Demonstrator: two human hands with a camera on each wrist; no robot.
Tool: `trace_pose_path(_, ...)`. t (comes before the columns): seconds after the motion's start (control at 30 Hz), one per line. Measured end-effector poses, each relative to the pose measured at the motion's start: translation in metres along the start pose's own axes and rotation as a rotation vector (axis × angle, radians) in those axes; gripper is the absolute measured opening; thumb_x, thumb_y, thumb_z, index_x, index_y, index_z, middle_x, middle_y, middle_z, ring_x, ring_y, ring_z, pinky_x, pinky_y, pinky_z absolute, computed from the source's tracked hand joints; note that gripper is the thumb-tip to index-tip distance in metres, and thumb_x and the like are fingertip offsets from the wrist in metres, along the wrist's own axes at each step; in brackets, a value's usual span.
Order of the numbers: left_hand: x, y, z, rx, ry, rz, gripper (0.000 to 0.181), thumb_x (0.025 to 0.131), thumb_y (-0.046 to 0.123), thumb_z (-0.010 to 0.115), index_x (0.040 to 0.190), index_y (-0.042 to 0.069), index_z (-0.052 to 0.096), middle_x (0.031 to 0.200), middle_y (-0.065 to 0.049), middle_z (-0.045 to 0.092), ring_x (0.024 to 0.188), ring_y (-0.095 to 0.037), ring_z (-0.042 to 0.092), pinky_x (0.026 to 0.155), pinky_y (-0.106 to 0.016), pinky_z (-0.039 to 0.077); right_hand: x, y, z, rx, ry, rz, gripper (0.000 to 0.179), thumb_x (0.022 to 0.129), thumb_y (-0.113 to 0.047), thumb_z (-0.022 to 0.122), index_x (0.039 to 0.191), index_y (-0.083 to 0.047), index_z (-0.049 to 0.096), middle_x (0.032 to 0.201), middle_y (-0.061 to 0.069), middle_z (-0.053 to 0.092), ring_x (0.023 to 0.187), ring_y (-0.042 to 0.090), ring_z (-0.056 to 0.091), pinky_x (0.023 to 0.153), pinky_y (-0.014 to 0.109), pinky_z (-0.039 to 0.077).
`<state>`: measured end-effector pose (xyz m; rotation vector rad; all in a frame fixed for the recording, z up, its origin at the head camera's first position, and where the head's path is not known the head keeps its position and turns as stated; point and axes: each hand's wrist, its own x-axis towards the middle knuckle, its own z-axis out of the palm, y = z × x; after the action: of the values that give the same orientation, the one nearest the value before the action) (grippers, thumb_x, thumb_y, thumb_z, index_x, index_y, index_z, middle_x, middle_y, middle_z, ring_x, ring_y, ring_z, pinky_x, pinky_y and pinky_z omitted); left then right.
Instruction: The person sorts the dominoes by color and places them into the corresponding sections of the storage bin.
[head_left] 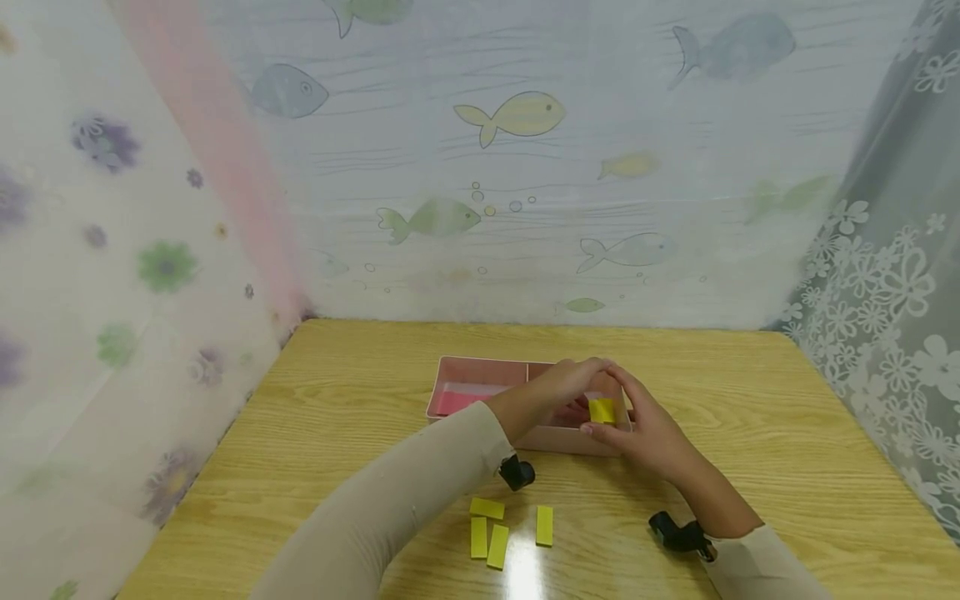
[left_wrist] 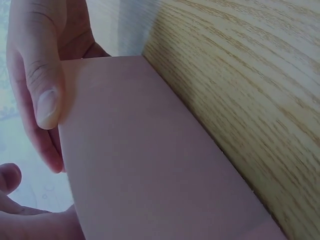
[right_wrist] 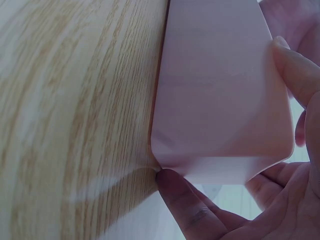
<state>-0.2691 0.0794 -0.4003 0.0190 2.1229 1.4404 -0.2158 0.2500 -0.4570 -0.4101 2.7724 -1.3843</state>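
A pink box (head_left: 570, 440) is set in from the far edge of the table (head_left: 352, 433), its right end grasped by the right hand (head_left: 652, 429); a fingertip (right_wrist: 175, 182) at the lower corner is revealed only by the right wrist view. Whether anything is held by the left hand (head_left: 558, 387), extended over the box, cannot be told. Only from the head are a yellow piece (head_left: 602, 411) inside and four yellow blocks (head_left: 497, 547) farther from that edge seen.

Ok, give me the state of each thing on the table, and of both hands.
Box: upright on the table, open at the top, divided inside.
Three yellow blocks: lying flat, grouped close together.
Fourth yellow block: lying flat, apart from those.
Yellow piece: inside the box's right end; whether held, unclear.
Right hand: gripping the box's right end.
Left hand: over the box, fingers partly hidden.
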Motion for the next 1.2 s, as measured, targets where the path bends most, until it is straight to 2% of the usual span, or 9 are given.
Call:
trace_pose_path(0.23,-0.005,0.001,-0.009,0.101,-0.006,0.073,0.075,0.096,0.064,0.054,0.143,0.005,0.058,0.120,-0.017,0.067,0.092,-0.029,0.071,0.084,-0.041,0.062,-0.002,-0.002,-0.002,0.013,-0.009,-0.007,0.103,0.090,-0.046,0.080,0.167,-0.023,0.015,0.172,0.014,0.017,0.151,0.047,0.031,0.109,0.069,0.043)
trace_pose_path(0.47,-0.019,-0.005,-0.021,0.117,-0.053,0.180,0.061,0.100,0.056,0.059,0.135,0.006,0.057,0.124,-0.015,0.064,0.099,-0.030,0.072,0.082,-0.041,0.064,-0.004,-0.004,-0.004,0.010,-0.018,-0.006,0.102,0.092,-0.044,0.078,0.167,-0.019,0.013,0.173,0.015,0.015,0.153,0.049,0.027,0.110,0.071,0.040)
trace_pose_path(0.6,-0.031,-0.007,-0.030,0.055,-0.067,0.242,0.059,0.099,0.055,0.062,0.133,0.006,0.056,0.122,-0.014,0.065,0.103,-0.031,0.073,0.088,-0.046,0.063,-0.002,-0.003,-0.003,0.003,-0.016,-0.008,0.103,0.091,-0.047,0.078,0.167,-0.018,0.014,0.173,0.015,0.016,0.154,0.047,0.024,0.111,0.071,0.039)
trace_pose_path(0.7,-0.042,-0.009,-0.036,-0.040,-0.077,0.270,0.057,0.097,0.057,0.065,0.129,0.010,0.056,0.116,-0.010,0.068,0.098,-0.027,0.074,0.092,-0.051,0.061,-0.002,-0.002,-0.002,0.006,-0.013,-0.006,0.104,0.091,-0.048,0.078,0.167,-0.018,0.016,0.172,0.015,0.017,0.154,0.047,0.025,0.110,0.071,0.039)
trace_pose_path(0.8,-0.051,-0.011,-0.040,-0.100,-0.067,0.306,0.054,0.096,0.057,0.066,0.125,0.012,0.057,0.112,-0.006,0.070,0.093,-0.022,0.075,0.091,-0.051,0.061,-0.002,-0.002,-0.001,0.007,-0.012,0.003,0.104,0.090,-0.049,0.079,0.167,-0.018,0.016,0.172,0.015,0.018,0.153,0.047,0.026,0.111,0.071,0.039)
trace_pose_path(0.97,-0.064,-0.021,-0.044,-0.121,-0.047,0.334,0.051,0.097,0.052,0.068,0.126,0.012,0.057,0.111,-0.005,0.073,0.096,-0.023,0.075,0.085,-0.044,0.064,-0.002,-0.003,-0.002,-0.004,-0.016,0.025,0.105,0.090,-0.051,0.078,0.167,-0.019,0.015,0.172,0.016,0.017,0.152,0.049,0.027,0.111,0.071,0.039)
trace_pose_path(1.1,-0.073,-0.033,-0.044,-0.114,-0.051,0.381,0.050,0.098,0.046,0.070,0.130,0.009,0.058,0.114,-0.007,0.073,0.103,-0.030,0.075,0.082,-0.042,0.064,-0.002,-0.004,-0.002,-0.004,-0.014,0.037,0.105,0.089,-0.050,0.079,0.167,-0.020,0.015,0.172,0.015,0.017,0.152,0.049,0.029,0.111,0.071,0.040)
trace_pose_path(1.2,-0.081,-0.042,-0.045,-0.086,-0.046,0.426,0.048,0.097,0.042,0.072,0.130,0.009,0.060,0.115,-0.007,0.071,0.103,-0.029,0.074,0.083,-0.042,0.064,-0.002,-0.006,-0.001,0.002,-0.017,0.046,0.104,0.090,-0.048,0.079,0.167,-0.020,0.015,0.173,0.014,0.016,0.151,0.049,0.030,0.110,0.071,0.041)
